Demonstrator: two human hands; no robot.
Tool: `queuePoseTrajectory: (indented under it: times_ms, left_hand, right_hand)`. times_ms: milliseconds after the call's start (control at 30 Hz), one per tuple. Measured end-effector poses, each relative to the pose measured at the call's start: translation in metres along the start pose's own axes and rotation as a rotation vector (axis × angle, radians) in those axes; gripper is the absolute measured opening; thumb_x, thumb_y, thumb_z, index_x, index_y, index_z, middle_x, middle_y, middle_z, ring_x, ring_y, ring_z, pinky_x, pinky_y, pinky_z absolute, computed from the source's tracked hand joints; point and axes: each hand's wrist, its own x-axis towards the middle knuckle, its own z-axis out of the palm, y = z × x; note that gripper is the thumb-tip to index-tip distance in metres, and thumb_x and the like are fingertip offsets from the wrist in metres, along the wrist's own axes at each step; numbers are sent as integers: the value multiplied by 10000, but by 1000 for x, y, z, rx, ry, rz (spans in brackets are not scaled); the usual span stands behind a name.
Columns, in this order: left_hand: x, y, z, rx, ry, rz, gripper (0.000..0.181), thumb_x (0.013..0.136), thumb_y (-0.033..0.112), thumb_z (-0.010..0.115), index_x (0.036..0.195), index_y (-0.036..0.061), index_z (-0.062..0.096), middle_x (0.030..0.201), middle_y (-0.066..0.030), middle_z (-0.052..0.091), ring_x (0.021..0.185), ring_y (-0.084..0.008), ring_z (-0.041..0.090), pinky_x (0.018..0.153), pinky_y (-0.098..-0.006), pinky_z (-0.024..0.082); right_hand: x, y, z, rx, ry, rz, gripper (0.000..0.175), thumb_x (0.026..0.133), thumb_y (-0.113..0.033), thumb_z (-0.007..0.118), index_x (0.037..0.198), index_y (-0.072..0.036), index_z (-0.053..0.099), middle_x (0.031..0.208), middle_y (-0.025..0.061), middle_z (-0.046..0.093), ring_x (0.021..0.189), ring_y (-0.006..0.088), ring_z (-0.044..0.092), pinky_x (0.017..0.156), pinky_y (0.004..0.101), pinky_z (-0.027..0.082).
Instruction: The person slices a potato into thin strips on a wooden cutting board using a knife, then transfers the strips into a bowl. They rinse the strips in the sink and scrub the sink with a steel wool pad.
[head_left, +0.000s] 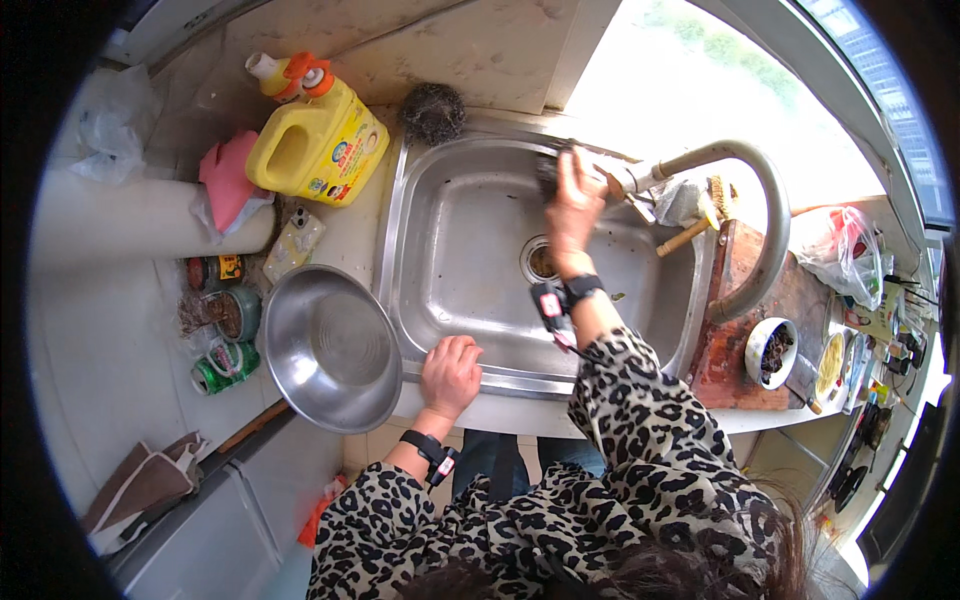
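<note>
A blurred dark scouring pad (547, 174) is in my right hand (577, 202), against the back wall of the stainless steel sink (472, 240). That arm reaches across the basin, past the drain (541, 259), which has bits of debris in it. My left hand (451, 375) rests at the sink's front rim with its fingers curled together and nothing visible in them. Just left of it, a wide stainless steel basin (330, 349) sits on the counter beside the sink. Small scraps lie on the sink's bottom and walls.
A curved faucet pipe (776, 225) arches over the right side, above a wooden cutting board (739, 330) bearing a bowl of dark food (771, 352). A steel-wool ball (433, 112) and a yellow detergent jug (322, 146) stand back left. A phone (295, 244) and green can (225, 367) lie left.
</note>
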Motion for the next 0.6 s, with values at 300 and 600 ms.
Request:
queuePoseTrajectory:
  times_ms: [300,600]
  left_hand:
    - [2,2,-4,-53,27,-4,193,769,58,666,948,117,702,1068,-22,671,1045,-265,644,871,-422,518]
    - [-3,-2,-1,-21,15,-17,201,776,91,690,973,129,706,1086,-14,668,1087,-248,637,923,-414,505]
  right_hand:
    - [3,63,-55,-52,-190,-182,713,798,100,617,1465,-151,613,1475,108,602,1254,333,641,1016,439,553]
    - [33,-32,29,248,-190,-270,714,775,109,650,1449,-125,622,1448,158,613,1224,399,656,1038,449,566]
